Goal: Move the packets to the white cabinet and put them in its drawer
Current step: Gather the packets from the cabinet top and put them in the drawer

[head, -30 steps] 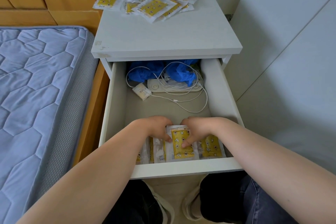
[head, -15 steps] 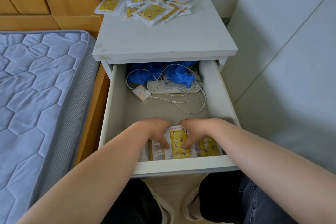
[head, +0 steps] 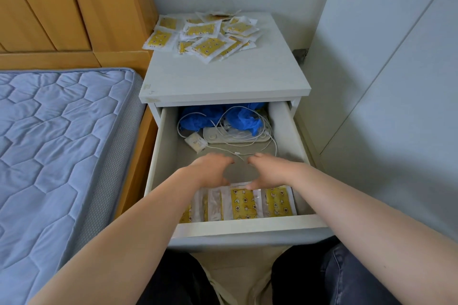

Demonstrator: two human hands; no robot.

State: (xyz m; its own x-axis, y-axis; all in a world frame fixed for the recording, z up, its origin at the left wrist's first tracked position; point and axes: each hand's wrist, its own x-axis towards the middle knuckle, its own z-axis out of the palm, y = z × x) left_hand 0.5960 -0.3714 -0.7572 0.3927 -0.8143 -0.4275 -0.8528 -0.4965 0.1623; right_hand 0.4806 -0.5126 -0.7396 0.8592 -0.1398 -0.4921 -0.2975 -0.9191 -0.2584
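A row of packets [head: 243,203] already in the drawer [head: 247,226], laid overlapping and tucked against its front wall, probably to stay clear of the clutter further back and to leave bare floor for more. Still to move: a loose heap [head: 205,34] of the same yellow sachets, well apart on the far end of the white cabinet [head: 223,79] top.

Just above the row's far edge, the left hand [head: 210,168] and the right hand [head: 270,168], side by side with a gap between, fingers loosely curved, gripping nothing. Thumbs close to the top packet; contact impossible to tell through the blur. Reads as the close of a placing step, with both hands free for a reach up to the heap.

Deeper in the drawer, a white cable [head: 247,131] looped over a power strip [head: 235,137], a small white box [head: 195,141] beside it, crumpled blue material [head: 198,119] against the rear wall. Drawer pulled far out above the knees, presumably for easy access from low down. Left of the cabinet, a blue quilted mattress [head: 49,143] on a wooden frame.
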